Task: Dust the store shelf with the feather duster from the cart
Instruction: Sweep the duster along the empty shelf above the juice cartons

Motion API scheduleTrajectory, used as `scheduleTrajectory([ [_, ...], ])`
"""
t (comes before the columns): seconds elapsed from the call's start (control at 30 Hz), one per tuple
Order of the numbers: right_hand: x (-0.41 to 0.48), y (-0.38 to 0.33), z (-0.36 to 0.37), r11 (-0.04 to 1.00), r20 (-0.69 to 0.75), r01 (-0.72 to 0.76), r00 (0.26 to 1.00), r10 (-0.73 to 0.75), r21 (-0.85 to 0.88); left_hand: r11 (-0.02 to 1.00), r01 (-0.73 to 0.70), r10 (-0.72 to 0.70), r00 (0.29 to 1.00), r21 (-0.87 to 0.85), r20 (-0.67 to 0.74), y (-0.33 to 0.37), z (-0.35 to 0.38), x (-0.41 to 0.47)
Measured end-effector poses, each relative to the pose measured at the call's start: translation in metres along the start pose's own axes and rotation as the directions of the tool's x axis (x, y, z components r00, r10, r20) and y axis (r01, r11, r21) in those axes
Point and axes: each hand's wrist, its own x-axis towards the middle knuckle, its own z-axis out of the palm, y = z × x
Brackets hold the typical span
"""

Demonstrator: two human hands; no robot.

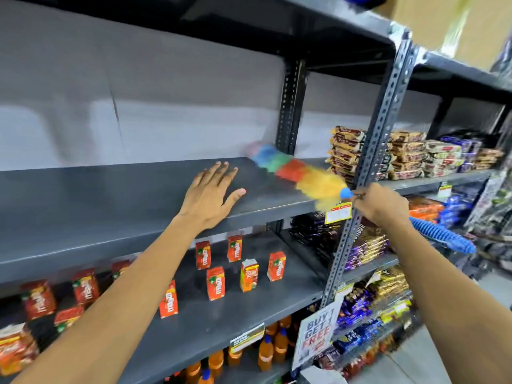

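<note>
My duster's rainbow head (293,173) is smeared, its pink tip fading into the back wall; my right hand (381,202) hides the middle of its blue handle (443,235); the bottles (279,346) lowest down get cut by the edge; price tag (338,213) print is too tiny to read.

R hand (379,202) gripping duster (293,169), shelf (116,206)

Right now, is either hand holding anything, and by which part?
The right hand holds the duster near the top of its blue handle. The left hand lies flat on the shelf, holding nothing.
</note>
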Motion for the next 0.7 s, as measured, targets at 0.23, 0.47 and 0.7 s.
scheduleTrajectory([
  [0.23,-0.009,-0.031,0.004,0.956,0.180,0.141,0.965,-0.190,0.256,1.000,-0.010,0.010,1.000,0.005,0.000,0.000,0.001,0.000],
  [0.47,-0.009,-0.025,-0.007,0.977,0.053,0.188,0.980,-0.194,0.105,1.000,0.012,-0.012,1.000,-0.013,0.013,-0.003,0.002,-0.003],
  [0.7,-0.007,-0.002,-0.010,0.987,-0.107,0.004,0.994,-0.021,-0.158,1.000,-0.012,0.011,1.000,0.028,0.016,0.000,0.002,-0.003],
])
